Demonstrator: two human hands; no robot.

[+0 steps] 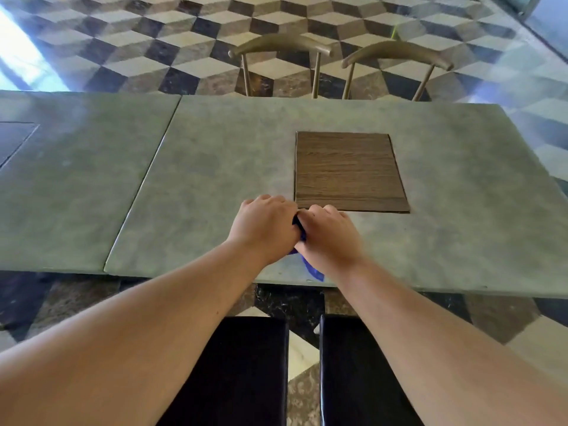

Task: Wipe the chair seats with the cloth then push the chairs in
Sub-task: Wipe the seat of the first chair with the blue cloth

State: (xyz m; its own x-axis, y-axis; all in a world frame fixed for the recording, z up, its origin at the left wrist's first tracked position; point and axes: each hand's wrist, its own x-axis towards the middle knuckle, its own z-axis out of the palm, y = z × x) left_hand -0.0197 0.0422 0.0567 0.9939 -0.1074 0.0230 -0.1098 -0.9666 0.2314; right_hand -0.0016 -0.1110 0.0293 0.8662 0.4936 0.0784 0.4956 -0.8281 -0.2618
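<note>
1. Hands meet over the near part of the table (215, 167): we see our left hand (266, 224) and our right hand (330, 238) knuckles-up, side by side and touching, both forearms stretched forward from the bottom corners of the view.
2. Both hands are curled closed, fingers tucked under, and between them they bunch the blue cloth (313, 270); only a sliver of it shows in the seam where the hands meet, and a loose tail trails from under the right wrist toward the table's near edge.
3. We cannot tell how much of the cloth each palm covers.
4. Just beyond the right knuckles lies a wooden panel (349, 170) set flat in the tabletop, its near corner almost under the fingertips.
5. Below the grip, past the table edge, two dark chair seats (239, 370) stand side by side, one under each forearm, with patterned floor (123, 41) showing between them.
6. Far beyond the grip, across the table, two curved chair backs (281, 46) rise above the far edge.
</note>
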